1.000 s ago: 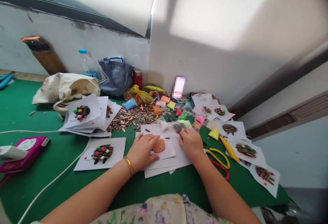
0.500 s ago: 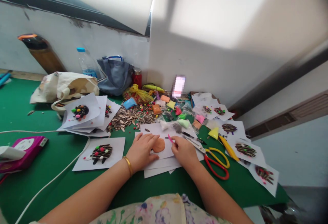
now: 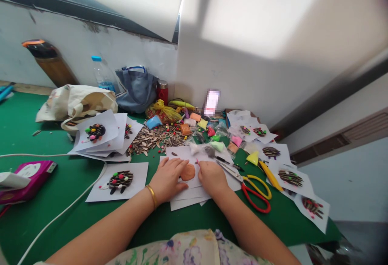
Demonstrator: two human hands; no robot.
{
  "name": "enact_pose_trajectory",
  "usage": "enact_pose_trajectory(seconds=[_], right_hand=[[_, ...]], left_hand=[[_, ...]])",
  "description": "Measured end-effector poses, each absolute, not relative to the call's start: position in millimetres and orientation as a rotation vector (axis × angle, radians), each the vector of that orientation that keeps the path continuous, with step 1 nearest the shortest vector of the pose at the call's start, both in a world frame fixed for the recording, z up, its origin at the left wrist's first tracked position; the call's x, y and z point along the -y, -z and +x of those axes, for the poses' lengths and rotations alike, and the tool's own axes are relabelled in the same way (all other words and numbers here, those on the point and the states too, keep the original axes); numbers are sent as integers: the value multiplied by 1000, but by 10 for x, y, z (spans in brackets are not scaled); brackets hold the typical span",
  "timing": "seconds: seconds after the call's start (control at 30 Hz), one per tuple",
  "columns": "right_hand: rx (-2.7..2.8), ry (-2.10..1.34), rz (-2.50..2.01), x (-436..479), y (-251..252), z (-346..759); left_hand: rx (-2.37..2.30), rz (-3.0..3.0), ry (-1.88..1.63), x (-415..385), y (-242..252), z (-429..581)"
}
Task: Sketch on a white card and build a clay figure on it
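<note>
My left hand lies flat on a white sheet of paper, fingers stretched out, partly over the left edge of a flat brown clay disc. Just right of the disc, my right hand is closed around a thin pink tool. Only a short pink bit shows past the fingers, so its exact kind is hidden. A single sunflower seed lies on the paper beyond my left hand. More white sheets are stacked beneath.
Scissors with red and yellow handles lie to the right, beside a black pen. Loose sunflower seeds and clay packets spread behind. Finished seed-and-clay pictures flank both sides. A white cable crosses at left.
My right hand has shifted slightly left toward the brown clay disc and turned, so less of the pink tool shows. My left hand has stayed in place.
</note>
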State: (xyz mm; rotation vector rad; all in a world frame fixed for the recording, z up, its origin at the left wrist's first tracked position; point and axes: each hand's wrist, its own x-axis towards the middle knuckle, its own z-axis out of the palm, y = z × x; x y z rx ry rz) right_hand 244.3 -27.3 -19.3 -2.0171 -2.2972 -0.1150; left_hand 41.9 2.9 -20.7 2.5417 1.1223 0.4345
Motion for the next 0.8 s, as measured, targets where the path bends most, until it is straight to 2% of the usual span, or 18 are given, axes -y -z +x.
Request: enact_pose_trajectory(seconds=[0.33,0.6,0.8], right_hand=[[2362,34,-2078,535,42,2607],[2194,255,-2057,343,-7,2915],[2211,56,-1861,140,146,2738]], left_hand=[[-1106,2522,-442,-26,220,417],[-1110,2530,-430,-34,226,413],[-1117,2538,-438,-31,220,411]])
